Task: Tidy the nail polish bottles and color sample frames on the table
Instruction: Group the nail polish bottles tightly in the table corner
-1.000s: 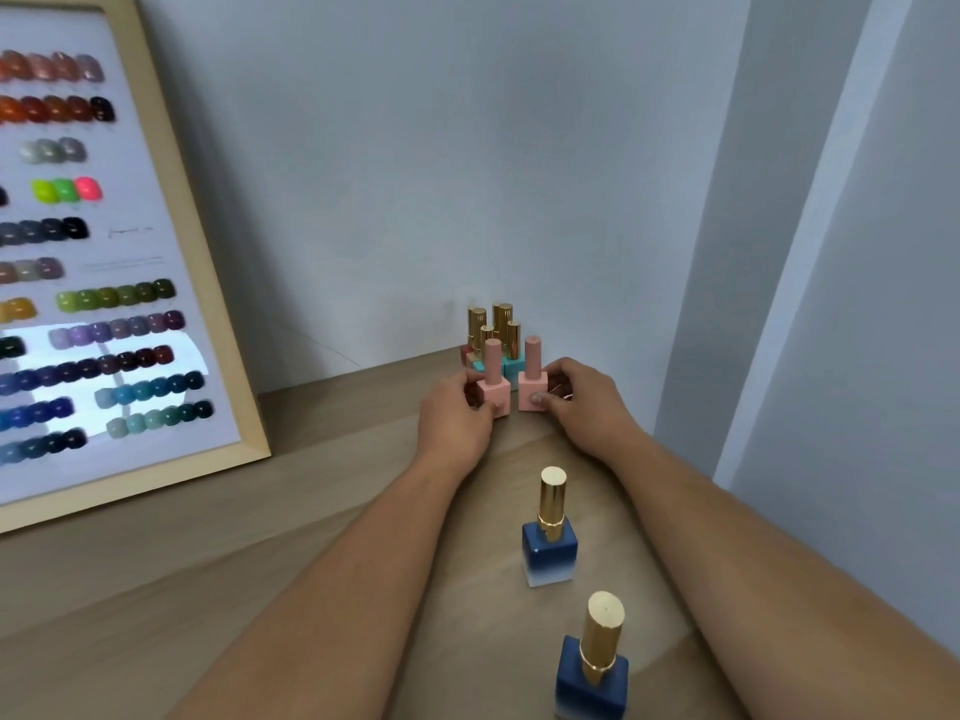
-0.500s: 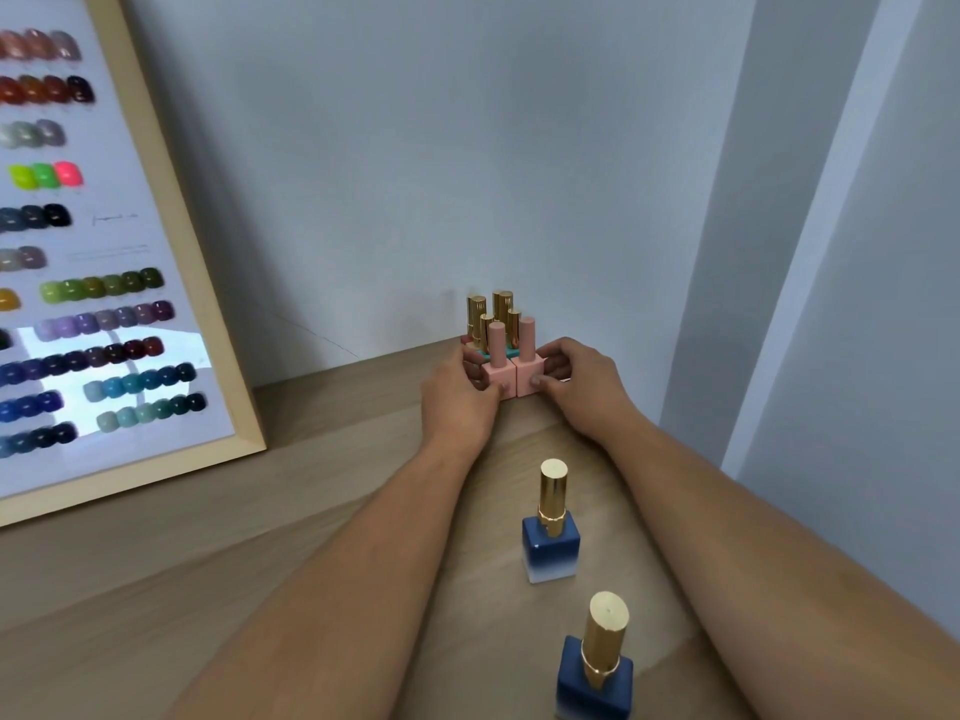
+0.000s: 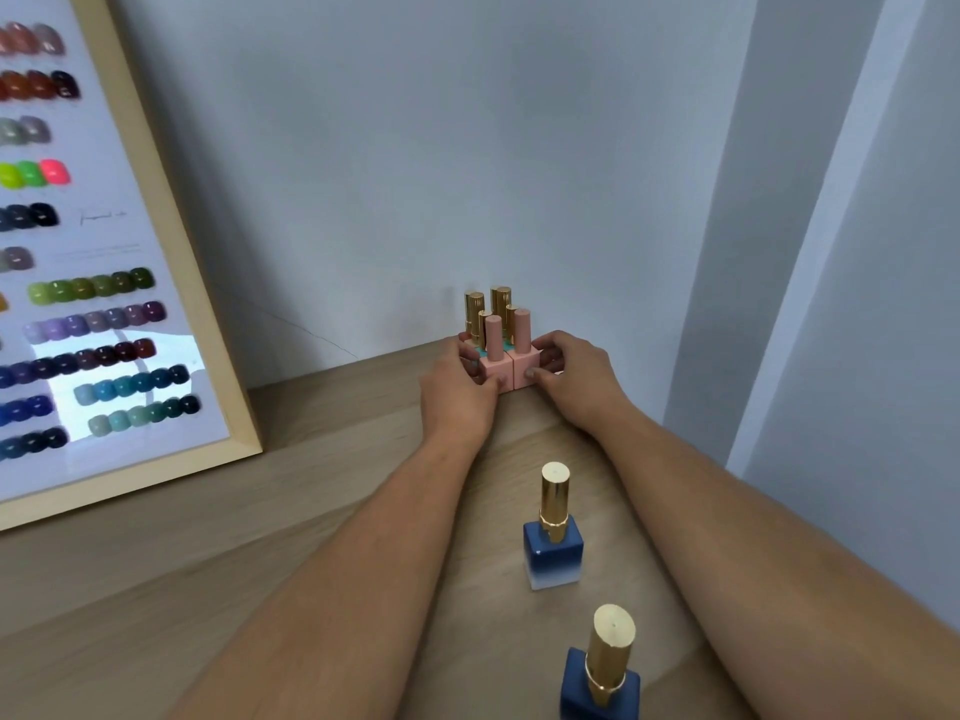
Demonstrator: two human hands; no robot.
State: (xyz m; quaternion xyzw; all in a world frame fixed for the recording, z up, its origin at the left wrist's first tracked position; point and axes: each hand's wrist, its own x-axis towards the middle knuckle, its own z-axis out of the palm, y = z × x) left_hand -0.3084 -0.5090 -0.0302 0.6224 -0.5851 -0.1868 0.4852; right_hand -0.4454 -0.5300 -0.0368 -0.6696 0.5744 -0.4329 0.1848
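Note:
Two pink nail polish bottles stand side by side at the back of the wooden table (image 3: 322, 491), touching each other. My left hand (image 3: 457, 397) grips the left pink bottle (image 3: 493, 363). The right pink bottle (image 3: 524, 358) is held by my right hand (image 3: 576, 381). Behind them, against the wall, stands a tight cluster of gold-capped bottles (image 3: 491, 309), their bodies mostly hidden. Two blue bottles with gold caps stand nearer me between my forearms: one (image 3: 553, 548) mid-table, the other (image 3: 600, 678) at the bottom edge. A wood-framed colour sample frame (image 3: 171, 252) leans on the wall at the left.
The grey wall runs right behind the bottle cluster. On the right, the table ends close to my right forearm, beside a grey wall corner (image 3: 779, 252). Bare wood lies between the frame and my left arm.
Both hands have pushed the two pink bottles back toward the gold-capped cluster and together until they touch. The view has shifted slightly.

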